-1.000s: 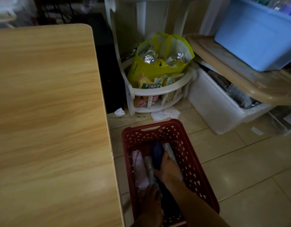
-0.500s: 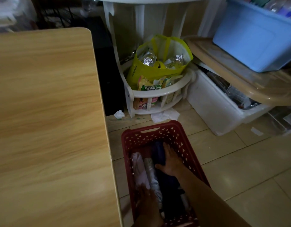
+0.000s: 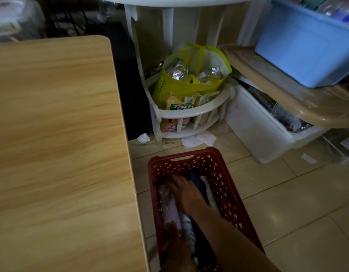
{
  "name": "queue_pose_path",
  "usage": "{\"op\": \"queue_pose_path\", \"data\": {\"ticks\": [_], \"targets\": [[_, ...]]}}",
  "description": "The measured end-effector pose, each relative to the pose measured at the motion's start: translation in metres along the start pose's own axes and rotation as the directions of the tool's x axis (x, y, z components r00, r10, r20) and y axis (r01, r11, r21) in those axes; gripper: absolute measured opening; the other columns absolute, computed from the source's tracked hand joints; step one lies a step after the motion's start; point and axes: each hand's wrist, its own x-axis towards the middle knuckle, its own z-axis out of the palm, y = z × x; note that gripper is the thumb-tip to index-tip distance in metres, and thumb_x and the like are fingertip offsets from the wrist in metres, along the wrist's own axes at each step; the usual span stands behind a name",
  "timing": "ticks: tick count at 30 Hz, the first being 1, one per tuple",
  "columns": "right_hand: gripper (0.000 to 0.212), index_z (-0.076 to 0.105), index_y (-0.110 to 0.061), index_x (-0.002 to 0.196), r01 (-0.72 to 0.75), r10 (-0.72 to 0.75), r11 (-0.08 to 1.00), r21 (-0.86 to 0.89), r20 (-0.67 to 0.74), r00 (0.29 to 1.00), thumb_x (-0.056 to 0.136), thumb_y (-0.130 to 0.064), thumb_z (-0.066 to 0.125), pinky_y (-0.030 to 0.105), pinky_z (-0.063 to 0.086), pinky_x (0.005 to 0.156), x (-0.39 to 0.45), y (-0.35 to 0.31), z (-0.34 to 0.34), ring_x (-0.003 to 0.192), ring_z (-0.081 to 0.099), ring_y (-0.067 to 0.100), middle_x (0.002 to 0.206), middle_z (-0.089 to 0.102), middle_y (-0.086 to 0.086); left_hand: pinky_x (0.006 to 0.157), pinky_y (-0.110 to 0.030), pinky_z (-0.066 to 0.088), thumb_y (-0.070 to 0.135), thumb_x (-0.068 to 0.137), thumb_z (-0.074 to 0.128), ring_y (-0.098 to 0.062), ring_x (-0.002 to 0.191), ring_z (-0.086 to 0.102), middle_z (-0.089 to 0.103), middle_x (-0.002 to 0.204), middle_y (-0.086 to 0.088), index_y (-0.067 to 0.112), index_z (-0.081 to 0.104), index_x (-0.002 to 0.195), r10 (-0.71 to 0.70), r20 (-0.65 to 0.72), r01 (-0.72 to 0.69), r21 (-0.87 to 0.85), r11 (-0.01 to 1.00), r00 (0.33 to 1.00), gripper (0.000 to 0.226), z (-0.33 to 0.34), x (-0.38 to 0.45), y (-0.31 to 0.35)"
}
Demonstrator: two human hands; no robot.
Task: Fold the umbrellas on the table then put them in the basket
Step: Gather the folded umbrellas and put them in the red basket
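The red plastic basket (image 3: pixel 224 173) stands on the tiled floor just right of the wooden table (image 3: pixel 57 144). Several folded umbrellas lie lengthwise in it: a pale lilac one (image 3: pixel 168 206) on the left, a dark navy one (image 3: pixel 197 180) in the middle and a white one (image 3: pixel 209 192) on the right. My right hand (image 3: pixel 186 192) is inside the basket with fingers spread, pressing on the umbrellas' far ends. My left hand (image 3: pixel 174 239) is blurred and dark at the basket's near end, on the umbrellas; its grip is unclear.
A white plastic rack (image 3: pixel 191 112) holding a yellow bag (image 3: pixel 189 85) of snacks stands beyond the basket. A white bin (image 3: pixel 254 126) with a beige lid and a blue tub (image 3: pixel 305 42) sit at the right. Paper scraps (image 3: pixel 199 138) lie on the floor.
My right hand has slid left across the basket, from the navy umbrella toward the lilac one, with fingers now spread. My left hand stays at the near end.
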Motion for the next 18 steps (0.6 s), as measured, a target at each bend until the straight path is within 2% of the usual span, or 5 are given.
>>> {"op": "queue_pose_path", "data": {"ticks": [3, 8, 12, 15, 18], "targets": [[0.103, -0.003, -0.024, 0.166, -0.003, -0.017, 0.996, 0.09, 0.231, 0.973, 0.092, -0.026, 0.07, 0.048, 0.025, 0.121, -0.001, -0.015, 0.014, 0.154, 0.021, 0.033, 0.171, 0.012, 0.006, 0.068, -0.055, 0.06, 0.07, 0.04, 0.031, -0.044, 0.094, 0.071, 0.066, 0.118, -0.022, 0.015, 0.079, 0.105, 0.018, 0.03, -0.019, 0.06, 0.998, 0.999, 0.097, -0.002, -0.004, 0.002], [0.097, 0.007, -0.027, 0.165, -0.033, -0.018, 0.981, 0.189, 0.259, 0.966, 0.091, -0.025, 0.07, 0.046, 0.038, 0.116, 0.007, -0.003, 0.008, 0.147, 0.032, 0.038, 0.165, 0.028, 0.009, 0.068, -0.053, 0.06, 0.058, 0.039, 0.026, -0.043, 0.097, 0.073, 0.069, 0.118, -0.02, 0.019, 0.082, 0.103, 0.024, 0.018, -0.025, 0.044, 0.999, 1.0, 0.093, -0.013, -0.009, 0.008], [0.102, 0.011, -0.029, 0.165, 0.019, -0.039, 0.984, 0.178, 0.109, 0.993, 0.086, -0.025, 0.075, 0.047, 0.039, 0.117, -0.004, 0.005, 0.02, 0.157, 0.016, 0.032, 0.173, 0.007, 0.004, 0.063, -0.047, 0.062, 0.056, 0.036, 0.062, -0.036, 0.089, 0.074, 0.071, 0.111, -0.014, 0.024, 0.074, 0.114, 0.095, 0.05, -0.1, 0.119, 0.988, 0.994, 0.085, -0.02, -0.011, 0.007], [0.08, 0.026, -0.018, 0.162, -0.211, 0.229, 0.971, 0.108, -0.197, 0.953, 0.093, -0.025, 0.065, 0.05, 0.044, 0.112, -0.033, 0.005, 0.007, 0.153, 0.026, 0.037, 0.168, 0.02, 0.017, 0.06, -0.052, 0.059, 0.035, 0.069, 0.049, -0.038, 0.07, 0.075, 0.058, 0.104, -0.023, 0.024, 0.055, 0.115, 0.227, -0.096, -0.209, 0.17, 0.963, 0.969, 0.048, 0.012, 0.016, -0.011], [0.094, 0.002, -0.009, 0.162, -0.554, 0.566, 0.821, 0.137, -0.076, 0.821, 0.098, -0.048, 0.059, 0.04, 0.047, 0.109, -0.058, 0.01, 0.006, 0.143, 0.038, 0.032, 0.159, 0.027, 0.019, 0.079, -0.054, 0.057, 0.032, 0.078, 0.043, -0.044, 0.088, 0.074, 0.043, 0.117, -0.024, 0.022, 0.049, 0.124, 0.229, 0.072, -0.24, 0.237, 0.941, 0.971, 0.048, -0.012, 0.008, 0.0]]}}
